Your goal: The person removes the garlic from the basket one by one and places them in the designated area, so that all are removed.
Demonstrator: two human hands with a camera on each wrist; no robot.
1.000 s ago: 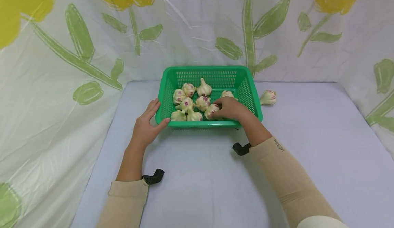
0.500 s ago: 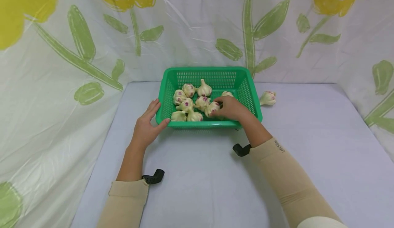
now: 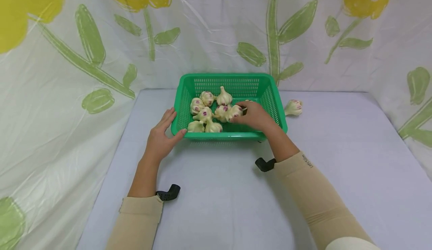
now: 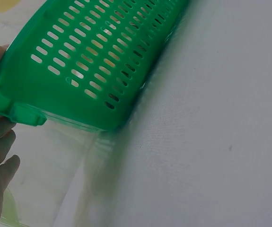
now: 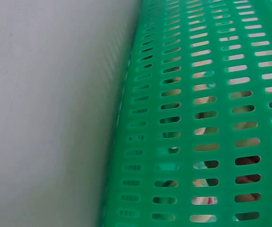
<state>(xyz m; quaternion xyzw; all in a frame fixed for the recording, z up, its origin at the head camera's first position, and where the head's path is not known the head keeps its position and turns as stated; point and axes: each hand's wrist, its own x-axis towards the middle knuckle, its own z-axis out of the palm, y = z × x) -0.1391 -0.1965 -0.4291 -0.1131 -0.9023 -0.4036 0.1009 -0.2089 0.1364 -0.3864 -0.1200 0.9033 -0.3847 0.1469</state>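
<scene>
I see white tabletop [image 3: 206,193] before the green rectangular plastic basket [image 3: 233,136]; the left hand [image 3: 159,138] spreads wide at its left corner. Inside, the right hand [image 3: 254,117] pinches a plump cream, purple-blotched garlic bulb [image 3: 235,112].

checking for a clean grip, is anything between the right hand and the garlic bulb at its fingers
Nothing visible: the right hand pinches the garlic bulb directly. Another bulb sits just left of it, not in between.

The bright head view shows soft shadows; the 2 wrist views are dimmer.
</scene>
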